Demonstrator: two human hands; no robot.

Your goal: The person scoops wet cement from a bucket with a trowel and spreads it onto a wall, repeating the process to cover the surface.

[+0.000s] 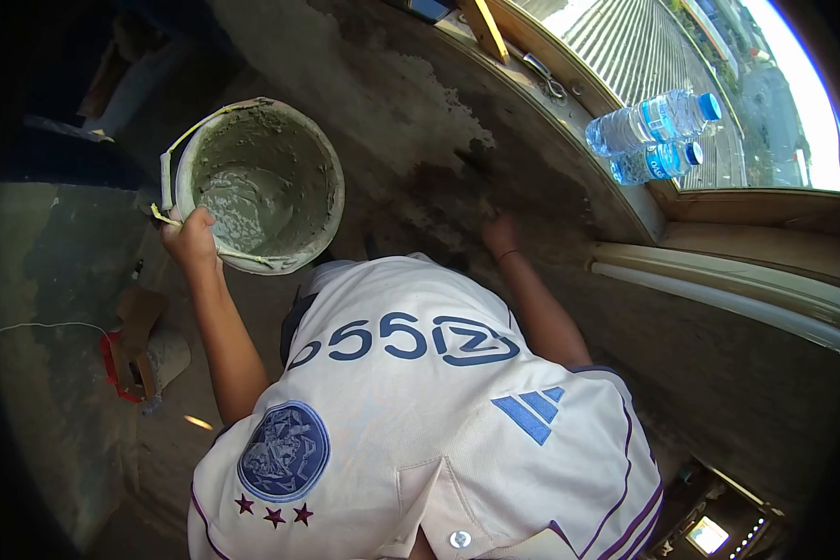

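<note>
The person's bare left arm ran from the lower left of the frame up toward the upper left, elbow slightly bent, forearm lean and straight. The left hand (192, 239) sat at the end of it, fingers curled closed in a grip, knuckles facing the camera. The bare right arm stretched from the centre of the frame upward, and the right hand (501, 233) lay just above centre, in shadow; its fingers could not be made out.
</note>
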